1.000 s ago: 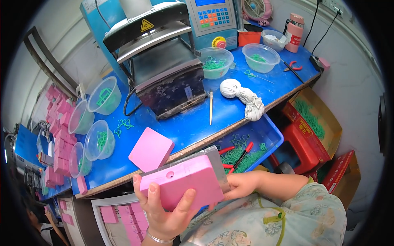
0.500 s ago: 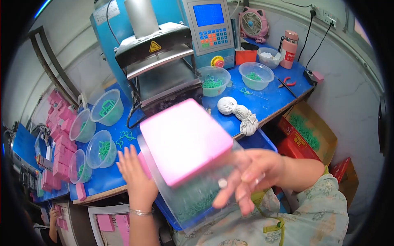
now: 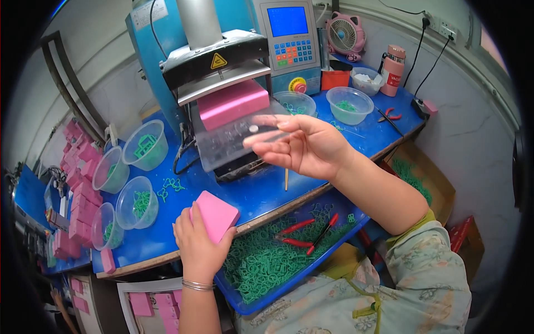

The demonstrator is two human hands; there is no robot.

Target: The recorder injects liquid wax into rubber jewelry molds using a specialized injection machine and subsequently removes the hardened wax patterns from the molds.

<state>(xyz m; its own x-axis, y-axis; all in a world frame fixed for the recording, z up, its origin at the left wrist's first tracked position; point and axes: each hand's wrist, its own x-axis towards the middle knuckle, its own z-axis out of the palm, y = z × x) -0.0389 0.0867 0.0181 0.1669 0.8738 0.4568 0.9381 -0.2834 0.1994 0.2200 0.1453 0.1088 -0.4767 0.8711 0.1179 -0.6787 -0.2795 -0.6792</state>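
At the table's front edge my left hand (image 3: 201, 242) is closed around a small pink block (image 3: 216, 214). My right hand (image 3: 311, 146) grips the right side of a clear plastic plate (image 3: 222, 149), its fingers partly showing through the plate near a small white round piece (image 3: 253, 129). A larger pink block (image 3: 233, 104) rests on that plate, partly under the upper plate (image 3: 222, 82) of a blue press machine (image 3: 153, 61). The press's lower part is mostly hidden by the clear plate.
Below the table edge sits a blue tray (image 3: 245, 307) of small green pieces with red-handled pliers (image 3: 295, 227). Clear bowls (image 3: 146, 146) stand at left, near stacked pink blocks (image 3: 83, 214). A wooden stick (image 3: 286, 179) lies before the press. A box (image 3: 439, 178) stands lower right.
The clear plate and larger pink block moved from in front of me up into the press with my right hand. My left hand now holds a small pink block, and the blue tray is uncovered.
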